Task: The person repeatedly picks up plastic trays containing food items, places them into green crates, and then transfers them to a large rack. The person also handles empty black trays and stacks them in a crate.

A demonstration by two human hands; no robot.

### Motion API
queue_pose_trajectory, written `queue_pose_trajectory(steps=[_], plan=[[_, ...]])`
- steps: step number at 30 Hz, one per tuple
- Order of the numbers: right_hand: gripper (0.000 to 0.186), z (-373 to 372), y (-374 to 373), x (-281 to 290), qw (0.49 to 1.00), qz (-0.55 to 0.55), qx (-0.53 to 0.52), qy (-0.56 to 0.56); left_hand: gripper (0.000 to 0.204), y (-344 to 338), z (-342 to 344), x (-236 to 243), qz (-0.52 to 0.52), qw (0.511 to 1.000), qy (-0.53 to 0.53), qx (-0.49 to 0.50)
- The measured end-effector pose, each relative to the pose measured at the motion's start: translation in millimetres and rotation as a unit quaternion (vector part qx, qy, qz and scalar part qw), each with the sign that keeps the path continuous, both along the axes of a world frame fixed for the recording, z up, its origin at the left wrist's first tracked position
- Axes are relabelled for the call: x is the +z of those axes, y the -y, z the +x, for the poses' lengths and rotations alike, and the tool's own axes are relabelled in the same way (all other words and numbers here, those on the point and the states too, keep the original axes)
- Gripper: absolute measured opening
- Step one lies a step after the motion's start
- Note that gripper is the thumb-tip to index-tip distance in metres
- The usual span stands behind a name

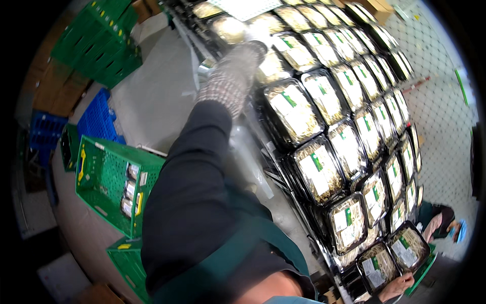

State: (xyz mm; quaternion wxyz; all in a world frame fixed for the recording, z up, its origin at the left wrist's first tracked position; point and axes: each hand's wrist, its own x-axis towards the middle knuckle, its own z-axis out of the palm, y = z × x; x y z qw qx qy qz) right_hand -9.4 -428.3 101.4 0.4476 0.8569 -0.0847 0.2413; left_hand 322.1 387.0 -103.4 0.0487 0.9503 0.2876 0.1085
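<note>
My left arm, in a dark sleeve with a grey checked cuff, reaches far over the rows of food trays. My left hand is at the far edge beside a tray of pale food. Glare and blur hide its fingers. At the lower right, the bent fingers of my bare right hand grip the near edge of a black food tray. A second black tray lies against it. Both have clear tops with white and green labels over pale stringy food.
Many similar trays stand in stacked rows along the metal edge at my right. Green crates stand at the left, one holding several packs. Green crates and a blue crate lie farther off. Another person is at the far right.
</note>
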Motion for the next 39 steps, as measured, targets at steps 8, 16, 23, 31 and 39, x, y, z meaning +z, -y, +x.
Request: queue_pose_trajectory(steps=[8,16,23,31,39], plan=[[0.016,81,-209,80,0.928,0.223,0.285,0.093,0.059,-49,-28,31,-0.123,0.972,0.103,-0.172],[0.027,171,-393,91,0.839,0.289,0.457,0.062,0.042,-101,-216,160,-0.035,0.951,0.305,-0.020],[0.019,82,-767,-21,0.542,0.375,0.703,-0.266,0.027,-216,-601,31,-0.187,0.547,0.778,0.245],[0.023,-171,-1121,-123,0.139,0.248,0.801,-0.527,0.057,-212,-852,-179,0.049,0.337,0.497,0.798],[0.022,-427,-1301,-253,-0.064,0.008,0.802,-0.594,0.040,-233,-888,-300,0.092,0.067,0.490,0.864]])
